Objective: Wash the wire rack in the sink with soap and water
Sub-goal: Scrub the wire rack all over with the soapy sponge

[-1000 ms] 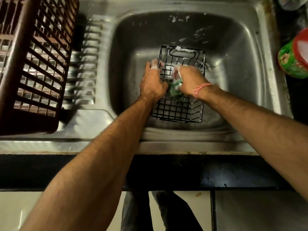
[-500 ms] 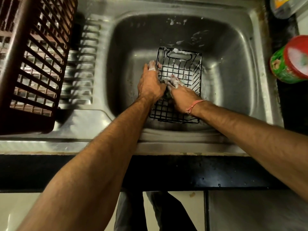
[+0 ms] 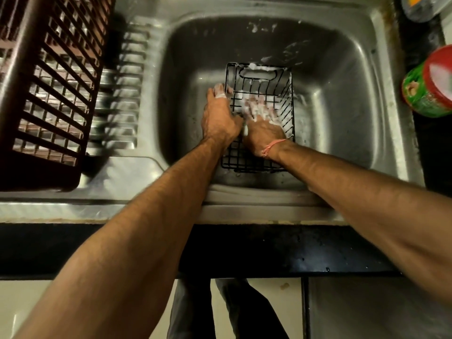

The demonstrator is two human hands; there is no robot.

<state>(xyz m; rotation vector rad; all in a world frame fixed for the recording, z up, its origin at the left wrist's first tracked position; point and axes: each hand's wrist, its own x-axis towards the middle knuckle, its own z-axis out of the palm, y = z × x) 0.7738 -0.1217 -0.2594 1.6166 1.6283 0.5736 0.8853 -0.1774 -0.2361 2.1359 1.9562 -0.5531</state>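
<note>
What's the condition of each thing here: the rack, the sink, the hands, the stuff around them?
wire rack: on the sink floor, suds along its far rim.
sink: foam flecks on the back wall.
left hand: holds the rack's left edge, fingertips soapy.
right hand: inside the rack, covered in foam; blurred.
brown crate: on the drainboard, tilted.
green tub: beside the sink, lying on its side.

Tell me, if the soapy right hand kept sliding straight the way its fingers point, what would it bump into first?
Probably the far end wall of the wire rack, the foamy end with the handle slot. The right hand lies inside the rack with its fingers pointing away from the person. Depth is hard to judge, so this is a best guess.
</note>
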